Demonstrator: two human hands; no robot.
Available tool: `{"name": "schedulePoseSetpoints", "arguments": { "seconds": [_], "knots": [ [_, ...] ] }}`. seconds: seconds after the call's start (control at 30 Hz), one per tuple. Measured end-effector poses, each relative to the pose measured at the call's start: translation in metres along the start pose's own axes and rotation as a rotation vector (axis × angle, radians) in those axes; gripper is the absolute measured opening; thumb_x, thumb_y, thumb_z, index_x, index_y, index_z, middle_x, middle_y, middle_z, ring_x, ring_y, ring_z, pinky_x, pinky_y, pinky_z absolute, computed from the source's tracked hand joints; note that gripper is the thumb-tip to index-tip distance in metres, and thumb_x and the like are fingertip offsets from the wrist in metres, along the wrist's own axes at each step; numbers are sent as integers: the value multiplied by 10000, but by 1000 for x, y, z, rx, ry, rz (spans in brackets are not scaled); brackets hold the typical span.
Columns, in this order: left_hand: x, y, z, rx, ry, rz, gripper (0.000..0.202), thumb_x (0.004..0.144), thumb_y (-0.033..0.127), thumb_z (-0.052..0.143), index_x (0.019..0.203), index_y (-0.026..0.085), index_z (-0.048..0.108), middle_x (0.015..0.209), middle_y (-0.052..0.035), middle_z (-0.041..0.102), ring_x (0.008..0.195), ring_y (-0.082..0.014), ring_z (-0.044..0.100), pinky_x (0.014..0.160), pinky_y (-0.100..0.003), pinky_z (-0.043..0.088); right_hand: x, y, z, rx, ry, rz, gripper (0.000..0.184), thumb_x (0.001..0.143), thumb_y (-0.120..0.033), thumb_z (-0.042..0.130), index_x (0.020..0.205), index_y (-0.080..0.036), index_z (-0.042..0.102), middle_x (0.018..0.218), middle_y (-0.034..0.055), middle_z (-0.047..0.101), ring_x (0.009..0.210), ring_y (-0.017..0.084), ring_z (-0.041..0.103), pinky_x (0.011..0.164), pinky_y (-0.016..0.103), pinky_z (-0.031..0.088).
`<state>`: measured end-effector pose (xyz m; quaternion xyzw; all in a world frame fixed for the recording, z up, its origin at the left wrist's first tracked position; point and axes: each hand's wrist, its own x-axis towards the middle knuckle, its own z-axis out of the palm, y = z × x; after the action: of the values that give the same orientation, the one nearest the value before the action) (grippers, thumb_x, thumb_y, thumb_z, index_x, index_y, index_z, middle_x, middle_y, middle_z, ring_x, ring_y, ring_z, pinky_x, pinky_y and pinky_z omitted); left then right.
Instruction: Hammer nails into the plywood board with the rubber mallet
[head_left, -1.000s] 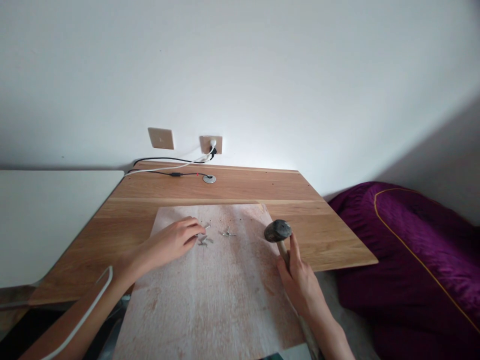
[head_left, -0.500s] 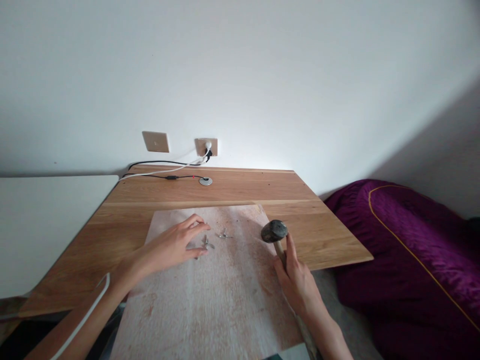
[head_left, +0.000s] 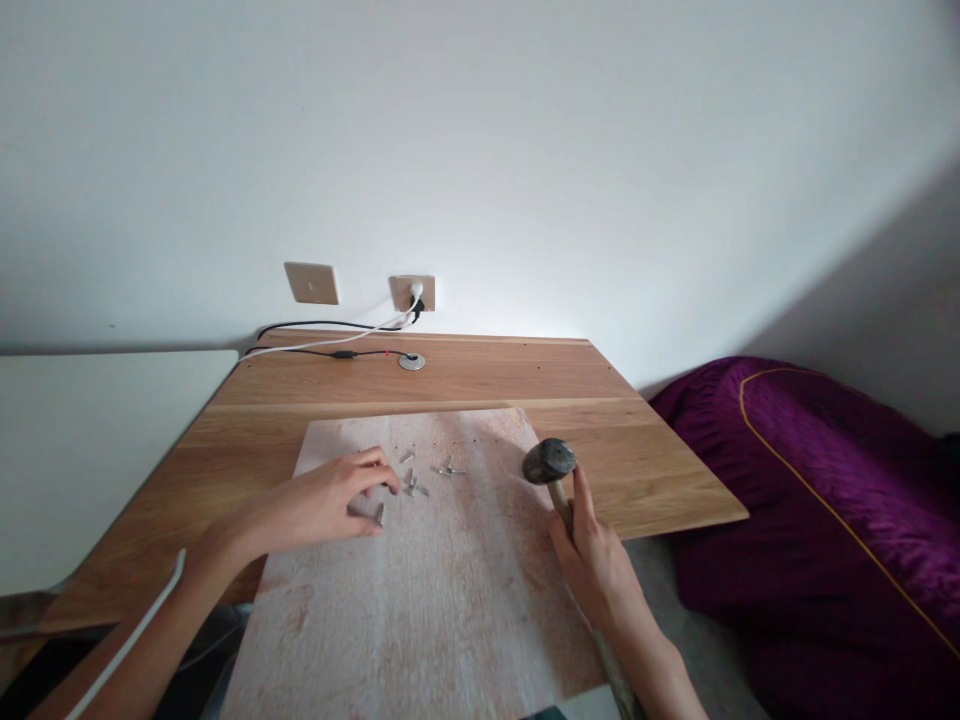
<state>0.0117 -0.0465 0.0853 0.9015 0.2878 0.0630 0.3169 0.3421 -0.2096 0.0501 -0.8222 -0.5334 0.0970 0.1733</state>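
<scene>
The person's left hand (head_left: 343, 497) is partly open above a pale, worn board (head_left: 427, 600), fingers curled and thumb apart from them. A small metal piece (head_left: 380, 515) stands at the thumb's tip; whether the thumb touches it, I cannot tell. Just beyond the fingertips lie a small cluster of metal pieces (head_left: 414, 487) and a single metal piece (head_left: 407, 457); a second cluster (head_left: 450, 468) rests farther right. The right hand (head_left: 602, 555) is closed around the handle of a hammer (head_left: 550, 462), index finger stretched toward its dark head, at the board's right edge. The board lies on a wooden desk (head_left: 637, 455) against a white wall (head_left: 525, 150). Purple fabric (head_left: 810, 480) is at right.
</scene>
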Motion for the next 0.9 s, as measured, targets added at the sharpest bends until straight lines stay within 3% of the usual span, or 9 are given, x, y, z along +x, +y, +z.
{"name": "schedulePoseSetpoints", "arguments": {
  "seconds": [0.17,0.37,0.5,0.7,0.9],
  "knots": [
    [-6,-7,0,10,-7,-21,144,880,179,691,1006,241,722,1069,-20,671,949,-196,678,819,-296,480,0,4,4,18,18,-32,694,1052,-312,311,1673,-23,197,935,185,819,832,329,798,698,371,518],
    [5,6,9,-16,28,95,211,934,140,564,969,227,753,1003,-31,700,848,-170,679,763,-274,488,1,1,0,5,-9,-20,697,1049,-296,347,1676,-28,203,909,169,814,807,312,798,676,337,504],
    [9,2,14,28,72,100,206,972,181,571,990,241,767,1064,-41,672,918,-179,682,844,-294,514,1,-2,-2,10,-12,-17,698,1049,-292,331,1675,-14,192,903,168,812,820,327,795,689,353,518],
    [14,-11,14,44,141,115,202,1010,207,572,985,259,765,1372,-64,620,1229,-242,645,1077,-398,495,1,-1,1,-25,-3,-27,690,1041,-282,310,1663,-3,206,885,171,809,782,319,792,662,350,523],
    [25,-6,18,39,129,150,202,1019,211,568,984,246,763,1260,-67,701,1159,-228,672,1041,-397,517,0,-2,-5,9,-40,-27,702,1040,-291,324,1667,0,195,882,175,805,791,314,785,678,361,533]
  ]
}}
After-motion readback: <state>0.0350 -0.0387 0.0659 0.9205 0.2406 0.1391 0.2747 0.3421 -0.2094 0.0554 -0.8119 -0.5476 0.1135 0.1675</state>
